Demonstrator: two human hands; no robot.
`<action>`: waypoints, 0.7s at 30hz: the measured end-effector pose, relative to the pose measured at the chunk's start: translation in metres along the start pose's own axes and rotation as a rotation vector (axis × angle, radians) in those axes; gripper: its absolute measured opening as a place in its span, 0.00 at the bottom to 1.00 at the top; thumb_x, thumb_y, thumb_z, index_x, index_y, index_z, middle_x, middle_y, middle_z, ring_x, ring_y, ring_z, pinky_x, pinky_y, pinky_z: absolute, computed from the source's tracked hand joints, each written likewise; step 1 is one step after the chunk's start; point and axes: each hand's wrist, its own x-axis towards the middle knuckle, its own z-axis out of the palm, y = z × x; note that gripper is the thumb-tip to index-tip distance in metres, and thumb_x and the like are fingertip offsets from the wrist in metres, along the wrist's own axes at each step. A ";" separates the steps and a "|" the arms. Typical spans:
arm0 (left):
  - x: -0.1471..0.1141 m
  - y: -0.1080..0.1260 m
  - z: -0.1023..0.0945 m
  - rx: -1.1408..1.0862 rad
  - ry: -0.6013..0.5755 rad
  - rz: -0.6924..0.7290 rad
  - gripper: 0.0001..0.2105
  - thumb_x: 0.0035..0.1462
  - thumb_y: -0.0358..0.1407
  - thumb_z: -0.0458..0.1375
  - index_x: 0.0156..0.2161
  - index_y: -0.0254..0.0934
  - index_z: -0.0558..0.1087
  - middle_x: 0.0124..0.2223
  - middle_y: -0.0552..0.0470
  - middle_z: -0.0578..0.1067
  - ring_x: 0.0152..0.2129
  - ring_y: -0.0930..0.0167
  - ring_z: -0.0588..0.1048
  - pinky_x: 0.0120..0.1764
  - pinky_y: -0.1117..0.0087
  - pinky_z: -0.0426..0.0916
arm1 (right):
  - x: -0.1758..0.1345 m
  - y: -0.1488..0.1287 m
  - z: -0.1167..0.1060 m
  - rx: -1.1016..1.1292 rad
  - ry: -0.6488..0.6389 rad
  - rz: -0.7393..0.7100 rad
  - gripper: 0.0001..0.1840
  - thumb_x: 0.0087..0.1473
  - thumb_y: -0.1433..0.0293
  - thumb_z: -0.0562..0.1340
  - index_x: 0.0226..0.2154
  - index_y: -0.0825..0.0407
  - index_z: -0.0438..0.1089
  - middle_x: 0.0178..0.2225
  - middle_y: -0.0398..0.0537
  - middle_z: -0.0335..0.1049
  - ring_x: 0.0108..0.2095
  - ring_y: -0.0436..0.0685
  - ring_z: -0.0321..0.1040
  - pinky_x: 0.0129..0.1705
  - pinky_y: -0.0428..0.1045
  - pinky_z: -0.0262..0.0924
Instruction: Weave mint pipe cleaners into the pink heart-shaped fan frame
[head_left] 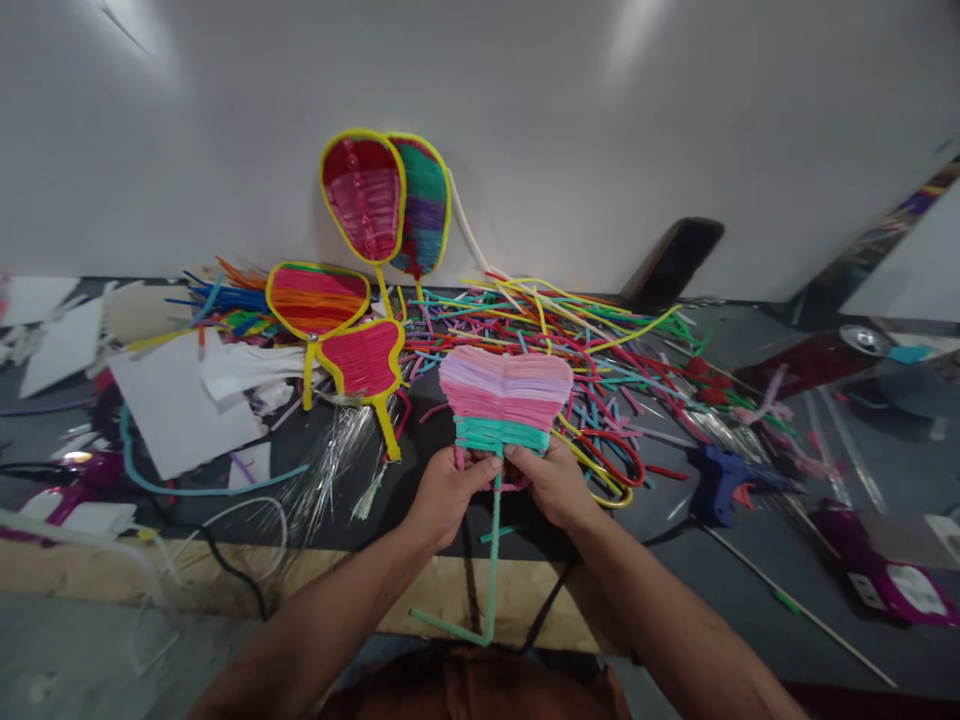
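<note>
A heart-shaped woven fan (505, 392) in pink, lilac and teal bands stands upright, pinched at its lower edge by the left hand (448, 492) and right hand (553, 482), fingers closed on it. Its teal stem (492, 560) hangs below. Behind the fan lies a tangle of coloured straws (592, 345); right of it, a blue glue gun (721, 480); left, yellow-rimmed finished fans (341, 330).

— Any lettering, labels or numbers to read anywhere?

— None. The white sheets (176, 405) left of the grip are blank, as far as can be told.

— And the purple device (892, 580) off to the right of the grip?

— It bears a white label, but the print on it is too small and blurred to read.
</note>
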 end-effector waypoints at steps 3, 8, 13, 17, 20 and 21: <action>0.002 0.001 -0.003 0.035 0.026 -0.004 0.11 0.42 0.36 0.67 0.31 0.32 0.76 0.27 0.52 0.76 0.24 0.73 0.71 0.33 0.71 0.65 | 0.000 0.002 -0.001 -0.007 -0.011 -0.003 0.13 0.45 0.61 0.66 0.22 0.52 0.67 0.18 0.38 0.63 0.20 0.48 0.56 0.25 0.46 0.53; 0.006 0.004 -0.010 0.052 0.076 0.035 0.13 0.43 0.38 0.67 0.35 0.33 0.76 0.30 0.51 0.78 0.27 0.71 0.74 0.38 0.67 0.67 | 0.000 0.003 -0.002 0.043 -0.067 0.063 0.12 0.45 0.63 0.67 0.21 0.52 0.67 0.17 0.37 0.62 0.19 0.47 0.56 0.24 0.45 0.53; 0.006 0.005 -0.012 0.126 0.131 0.083 0.13 0.41 0.37 0.68 0.34 0.34 0.77 0.30 0.51 0.79 0.29 0.70 0.74 0.39 0.67 0.68 | 0.000 -0.003 0.004 0.212 -0.054 0.142 0.13 0.43 0.62 0.68 0.21 0.52 0.67 0.18 0.38 0.64 0.19 0.48 0.58 0.23 0.46 0.54; 0.003 0.005 -0.010 0.159 0.142 0.098 0.12 0.41 0.37 0.68 0.33 0.34 0.78 0.29 0.51 0.79 0.28 0.71 0.74 0.37 0.69 0.68 | -0.001 -0.005 0.003 0.188 -0.030 0.151 0.13 0.41 0.63 0.69 0.21 0.52 0.67 0.16 0.37 0.64 0.18 0.47 0.57 0.22 0.45 0.53; 0.002 0.004 -0.007 0.178 0.144 0.118 0.11 0.42 0.36 0.67 0.33 0.34 0.78 0.29 0.52 0.79 0.28 0.71 0.74 0.38 0.69 0.68 | -0.001 -0.003 0.001 0.111 -0.023 0.106 0.13 0.41 0.63 0.68 0.20 0.52 0.66 0.16 0.37 0.62 0.18 0.47 0.55 0.22 0.45 0.51; 0.002 0.004 -0.007 0.173 0.141 0.123 0.10 0.42 0.36 0.67 0.33 0.34 0.78 0.30 0.51 0.79 0.28 0.71 0.74 0.38 0.69 0.68 | -0.001 -0.002 0.001 0.091 -0.014 0.090 0.13 0.41 0.63 0.68 0.20 0.52 0.66 0.15 0.37 0.62 0.17 0.46 0.55 0.22 0.45 0.51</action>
